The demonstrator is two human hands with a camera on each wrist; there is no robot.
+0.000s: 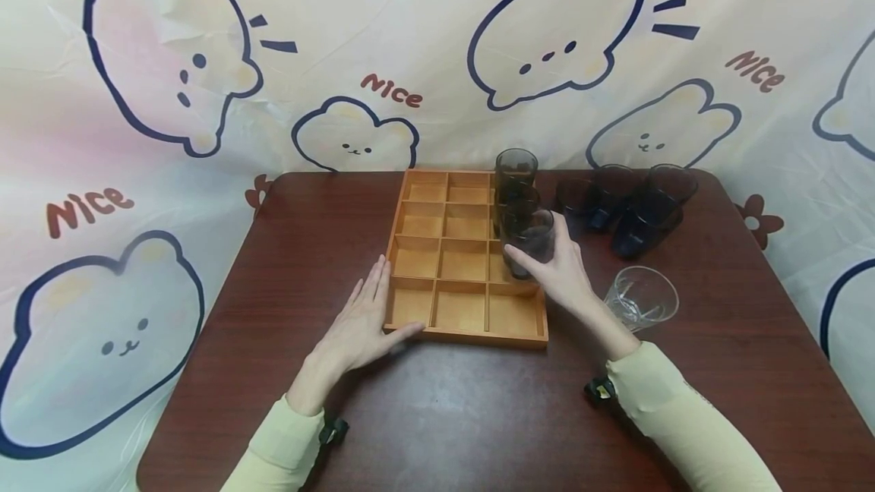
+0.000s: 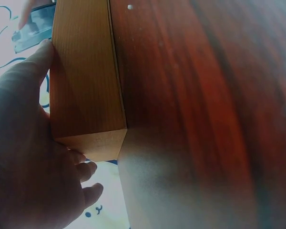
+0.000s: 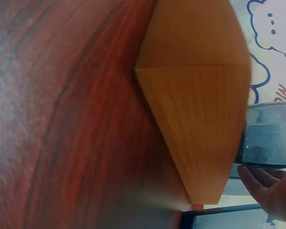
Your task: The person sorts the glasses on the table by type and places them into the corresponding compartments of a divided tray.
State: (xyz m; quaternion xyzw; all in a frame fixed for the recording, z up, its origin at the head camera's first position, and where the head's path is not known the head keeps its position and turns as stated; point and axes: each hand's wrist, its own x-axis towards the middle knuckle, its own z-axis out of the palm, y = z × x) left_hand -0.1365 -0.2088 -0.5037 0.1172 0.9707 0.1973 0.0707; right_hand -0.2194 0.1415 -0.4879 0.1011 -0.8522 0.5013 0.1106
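Note:
My right hand grips a dark tinted glass between thumb and fingers, over the right column of a wooden divided box. In the right wrist view the tinted glass shows beyond the box's side wall, with fingertips against it. Two more dark glasses stand behind it in the same column, the rear one at the far corner. Flat along the box's left side lies my left hand, fingers straight and thumb at the front edge. The left wrist view shows its thumb against the wooden wall.
Several dark glasses stand grouped on the table right of the box. Nearer, beside my right forearm, is a clear glass. The brown table meets a cartoon-printed cloth at the back.

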